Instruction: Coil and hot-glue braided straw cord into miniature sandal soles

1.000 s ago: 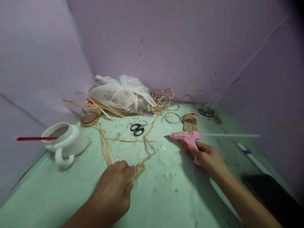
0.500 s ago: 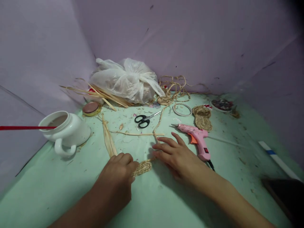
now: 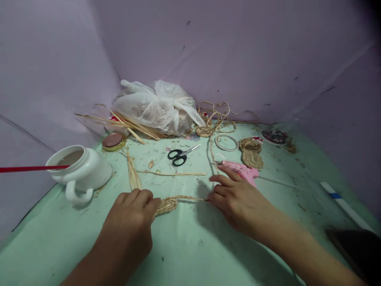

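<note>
A small coiled piece of braided straw cord [image 3: 166, 206] is pinched in my left hand [image 3: 131, 216], its rounded end sticking out past the fingertips. From the coil a length of braided cord [image 3: 190, 197] runs right to my right hand [image 3: 232, 196], whose thumb and fingers close on it. The cord goes on from there up the table [image 3: 184, 254] to a loose tangle [image 3: 218, 115] at the back. Partly behind my right hand lies a pink glue gun [image 3: 242, 171]. Black-handled scissors [image 3: 180, 155] rest beyond both hands, and a thin straw strip [image 3: 175, 173] lies nearer.
At left a white mug-like pot [image 3: 95, 169] lies tilted, a red stick [image 3: 32, 169] across its mouth. A tied plastic bag [image 3: 160, 105], straw strips [image 3: 139, 125] and a round tin [image 3: 113, 141] stand behind. To the right are a ring [image 3: 226, 143], a finished-looking coiled piece [image 3: 251, 153] and a white stick [image 3: 345, 204].
My right hand has moved right and closed on the cord, drawing it out straight from the coil. My left hand and the coil have shifted left. The glue gun is now more covered.
</note>
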A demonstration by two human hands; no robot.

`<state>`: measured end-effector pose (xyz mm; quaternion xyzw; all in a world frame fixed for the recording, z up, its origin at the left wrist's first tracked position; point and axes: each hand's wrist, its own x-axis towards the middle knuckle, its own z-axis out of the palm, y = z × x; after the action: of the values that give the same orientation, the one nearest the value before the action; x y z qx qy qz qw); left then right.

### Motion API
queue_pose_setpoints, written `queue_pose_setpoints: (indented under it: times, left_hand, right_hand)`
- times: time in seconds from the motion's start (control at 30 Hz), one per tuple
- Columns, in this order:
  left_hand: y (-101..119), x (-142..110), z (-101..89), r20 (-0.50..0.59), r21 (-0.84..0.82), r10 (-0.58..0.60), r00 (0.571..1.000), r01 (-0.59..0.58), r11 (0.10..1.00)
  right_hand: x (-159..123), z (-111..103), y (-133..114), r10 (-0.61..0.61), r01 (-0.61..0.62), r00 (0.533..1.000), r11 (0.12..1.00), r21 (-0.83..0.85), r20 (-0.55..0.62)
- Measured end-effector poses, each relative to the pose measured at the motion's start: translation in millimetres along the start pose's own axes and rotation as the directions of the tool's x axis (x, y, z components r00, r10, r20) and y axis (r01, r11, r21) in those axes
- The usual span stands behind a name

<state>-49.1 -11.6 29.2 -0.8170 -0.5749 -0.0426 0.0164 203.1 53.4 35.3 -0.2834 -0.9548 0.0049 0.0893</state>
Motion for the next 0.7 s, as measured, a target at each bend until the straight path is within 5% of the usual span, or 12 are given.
queue_pose_setpoints:
  times: [0.13,0.27,0.4,0.53,0.6,0.7]
  left_hand:
    - [-3,2,-5.5,-0.030,-0.014,-0.016,0.999,0.015,1.000]
    - [0,3,-3.2,-0.165,-0.028,0.045,0.985,-0.050,0.998]
    - [4,2,0.4,-0.218,-0.069,0.091,0.972,-0.108,0.992]
    - [6,0,1.4,-0.223,-0.118,0.102,0.969,-0.131,0.984]
    - [7,-1,1.7,-0.225,-0.128,0.111,0.968,-0.142,0.981]
    - [9,-1,3.2,-0.225,-0.107,0.119,0.967,-0.146,0.984]
  right_hand:
    - [-6,-2,-24,0.185,-0.194,0.981,0.950,0.245,0.061]
    - [-6,3,-41,0.454,-0.464,0.875,0.692,0.552,0.166]
    - [-2,13,-45,0.414,-0.441,0.880,0.525,0.728,0.234]
    - [-2,24,-46,0.511,-0.404,0.838,0.344,0.848,0.192]
    - [-3,27,-46,0.581,-0.346,0.810,0.357,0.868,0.084]
    - [-4,30,-46,0.594,-0.230,0.789,0.523,0.821,-0.157]
